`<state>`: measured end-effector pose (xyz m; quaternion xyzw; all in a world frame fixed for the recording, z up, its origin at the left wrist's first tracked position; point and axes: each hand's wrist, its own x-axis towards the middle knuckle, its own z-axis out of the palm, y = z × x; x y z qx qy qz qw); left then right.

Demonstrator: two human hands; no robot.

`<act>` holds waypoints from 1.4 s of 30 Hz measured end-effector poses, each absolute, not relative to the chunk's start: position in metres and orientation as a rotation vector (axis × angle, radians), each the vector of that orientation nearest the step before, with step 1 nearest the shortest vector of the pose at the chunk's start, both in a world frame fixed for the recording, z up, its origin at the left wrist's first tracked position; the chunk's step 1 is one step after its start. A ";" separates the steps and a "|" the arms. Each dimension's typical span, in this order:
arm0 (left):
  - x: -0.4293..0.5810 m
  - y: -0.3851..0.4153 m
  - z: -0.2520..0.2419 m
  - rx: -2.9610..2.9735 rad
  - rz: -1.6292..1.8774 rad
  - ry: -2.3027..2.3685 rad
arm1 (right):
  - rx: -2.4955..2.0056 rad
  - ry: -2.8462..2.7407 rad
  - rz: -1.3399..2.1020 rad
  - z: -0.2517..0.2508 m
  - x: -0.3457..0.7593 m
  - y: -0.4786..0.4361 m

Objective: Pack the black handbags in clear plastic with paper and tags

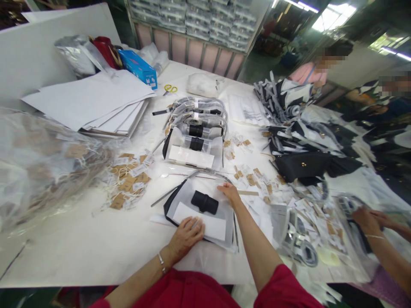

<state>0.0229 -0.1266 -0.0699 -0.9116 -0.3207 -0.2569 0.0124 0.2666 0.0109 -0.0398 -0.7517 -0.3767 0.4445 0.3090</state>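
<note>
In front of me on the table lies a handbag [188, 194] with dark edges, covered by a pale translucent wrapping. A black strap piece [205, 202] sits on its middle, and a white card [215, 229] lies across its lower part. My left hand [189, 234] rests flat on the card and the bag's near edge, fingers stretched out. At the bag's upper right corner, my right hand [228, 191] has its fingertips closed on the edge of the wrapping. Behind it stands a row of similar wrapped handbags [192, 143] with straps.
Brown tags [128, 184] with strings are heaped at the left, beside a large plastic bag [48, 162]. White sheets [96, 96], a blue box [138, 68] and yellow scissors [170, 88] lie farther back. Black handbags [302, 164] pile up at the right, near a co-worker's hands [367, 218].
</note>
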 end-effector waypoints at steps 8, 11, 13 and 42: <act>0.021 -0.128 -0.071 -2.890 -0.761 -1.001 | -1.781 -1.294 1.253 0.004 0.242 -0.037; 0.021 -0.128 -0.069 -2.937 -0.759 -1.023 | -1.798 -1.558 1.032 0.008 0.237 -0.076; 0.020 -0.129 -0.065 -3.003 -0.776 -1.057 | -1.730 -1.763 0.855 0.003 0.234 -0.104; 0.007 -0.118 -0.053 -3.201 -0.790 -1.035 | -1.896 -2.141 0.424 -0.050 0.183 -0.264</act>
